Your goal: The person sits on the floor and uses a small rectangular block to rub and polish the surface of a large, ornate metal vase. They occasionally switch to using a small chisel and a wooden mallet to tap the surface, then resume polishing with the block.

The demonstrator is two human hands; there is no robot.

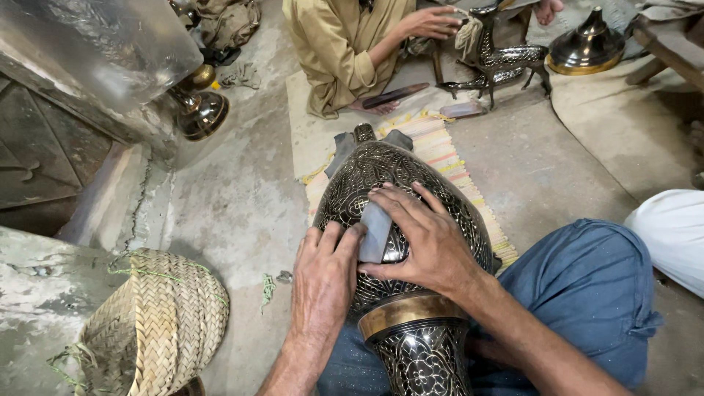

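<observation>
Right at the centre, both hands press a small grey block (376, 231) against the side of a large engraved metal vase (400, 191). The right hand (433, 246) lies flat over the block's upper end, fingers spread and bent across the dark patterned surface, thumb along the block's near edge. The left hand (323, 282) comes up from below, its fingertips curled against the block's left edge, so the block is pinched between the two hands. The vase lies on its side beneath them, its belly pointing away from the person and its brass-banded neck (407, 312) just under the wrists, resting against a leg in blue trousers (587, 286).

Beyond the vase's far end a striped woven mat (447, 158) covers the concrete floor (242, 198). Well left of the left hand and nearer the camera sits a woven straw basket (158, 326). Farther ahead of the hands, another person in a tan shirt (334, 44) sits holding a cloth to a dark metal deer figure (506, 59). To the far right of that figure stands a dark domed lid with a brass rim (587, 48).
</observation>
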